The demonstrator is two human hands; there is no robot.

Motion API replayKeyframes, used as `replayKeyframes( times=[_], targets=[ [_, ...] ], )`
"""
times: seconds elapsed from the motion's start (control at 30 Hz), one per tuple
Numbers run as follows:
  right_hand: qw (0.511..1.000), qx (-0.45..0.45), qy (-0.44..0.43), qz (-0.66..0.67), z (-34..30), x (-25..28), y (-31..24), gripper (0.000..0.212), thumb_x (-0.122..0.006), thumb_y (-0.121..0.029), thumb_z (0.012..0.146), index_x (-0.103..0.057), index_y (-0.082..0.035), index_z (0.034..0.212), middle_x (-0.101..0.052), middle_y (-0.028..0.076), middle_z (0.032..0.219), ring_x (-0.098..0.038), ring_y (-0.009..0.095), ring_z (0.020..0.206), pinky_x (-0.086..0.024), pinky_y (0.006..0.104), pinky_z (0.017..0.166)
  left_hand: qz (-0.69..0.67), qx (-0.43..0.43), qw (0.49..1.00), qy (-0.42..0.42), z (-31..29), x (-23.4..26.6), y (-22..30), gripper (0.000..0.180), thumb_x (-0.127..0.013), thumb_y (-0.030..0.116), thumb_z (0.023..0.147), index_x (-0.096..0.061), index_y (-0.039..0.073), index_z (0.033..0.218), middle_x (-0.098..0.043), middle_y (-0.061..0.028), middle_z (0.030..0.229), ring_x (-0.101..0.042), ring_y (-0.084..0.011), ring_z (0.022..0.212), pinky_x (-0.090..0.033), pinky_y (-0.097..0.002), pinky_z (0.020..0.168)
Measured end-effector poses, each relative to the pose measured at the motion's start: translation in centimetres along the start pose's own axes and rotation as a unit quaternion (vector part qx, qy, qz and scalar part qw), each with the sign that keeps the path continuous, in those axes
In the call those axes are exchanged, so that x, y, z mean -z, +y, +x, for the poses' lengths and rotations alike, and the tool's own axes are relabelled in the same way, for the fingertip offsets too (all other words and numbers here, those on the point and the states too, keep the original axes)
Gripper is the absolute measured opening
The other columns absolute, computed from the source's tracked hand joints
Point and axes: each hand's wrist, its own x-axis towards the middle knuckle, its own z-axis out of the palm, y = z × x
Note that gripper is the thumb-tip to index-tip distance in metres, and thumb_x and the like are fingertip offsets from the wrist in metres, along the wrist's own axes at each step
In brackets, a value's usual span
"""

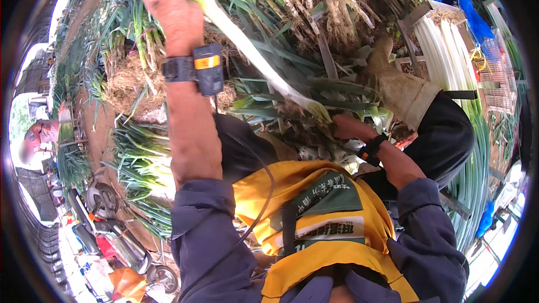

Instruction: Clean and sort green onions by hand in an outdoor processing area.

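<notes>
A long leek (247, 45) slants across the picture, its green leaves at the upper left and its white shaft running down to the right. My left hand (174, 8) is wrapped round it where the white turns green. At the root end, my right hand (351, 128) has its fingers curled in beside the tip. Whatever those fingers pinch is hidden or too small to make out. Loose green leaves and trimmings (303, 104) lie beneath the leek, between my legs.
Unpeeled leeks with brown roots (337, 5) are heaped ahead. More leeks (146, 157) lie on the left. At the right, a rack holds cleaned white leeks (449, 50), near a wire crate (499, 78) and blue sheeting (463, 5). A scooter (120, 241) and another person (39, 137) are farther left.
</notes>
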Motion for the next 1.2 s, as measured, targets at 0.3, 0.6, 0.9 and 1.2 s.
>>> replayKeyframes(
  times=[0.3,0.6,0.9,1.2],
  targets=[
    [0.862,0.336,0.379,0.029,-2.1,12.1,-17.3,0.035,-0.064,-0.033,0.096,-0.065,-0.004,0.115,-0.068,0.018,0.088,-0.066,0.037,0.080,-0.052,0.0435,0.072,0.046,-0.068,0.997,-0.011,3.5,6.9,3.1,0.032,-0.059,0.000,0.095,-0.042,0.005,0.122,-0.057,-0.0144,0.101,-0.063,-0.0288,0.087,-0.058,-0.0439,0.072],
    [0.972,0.215,0.047,0.086,-1.7,12.8,-19.3,0.039,-0.054,-0.038,0.103,-0.066,-0.002,0.109,-0.061,0.008,0.072,-0.065,0.018,0.065,-0.050,0.0376,0.058,-0.078,0.080,0.994,0.002,7.6,14.8,1.7,0.048,-0.027,0.047,0.107,-0.045,0.002,0.107,-0.051,-0.0130,0.091,-0.047,-0.0228,0.075,-0.047,-0.0351,0.068],
    [0.827,0.430,0.310,-0.187,0.5,14.7,-16.9,0.028,-0.056,-0.030,0.101,-0.066,-0.004,0.095,-0.062,0.010,0.069,-0.061,0.019,0.057,-0.048,0.0355,0.050,-0.161,0.168,0.965,-0.117,8.7,13.6,-1.2,0.060,-0.023,0.059,0.104,-0.042,0.002,0.101,-0.049,-0.0101,0.084,-0.044,-0.0203,0.070,-0.043,-0.0340,0.066],
    [0.879,0.283,0.339,-0.178,-15.4,9.5,-14.5,0.013,-0.072,-0.010,0.083,-0.061,-0.006,0.089,-0.054,0.009,0.071,-0.057,0.028,0.054,-0.045,0.0404,0.047,-0.134,0.163,0.974,0.084,6.5,16.3,-0.3,0.067,-0.020,0.070,0.099,-0.042,0.008,0.086,-0.045,-0.0020,0.069,-0.041,-0.0146,0.056,-0.040,-0.0301,0.053]
  ],
)
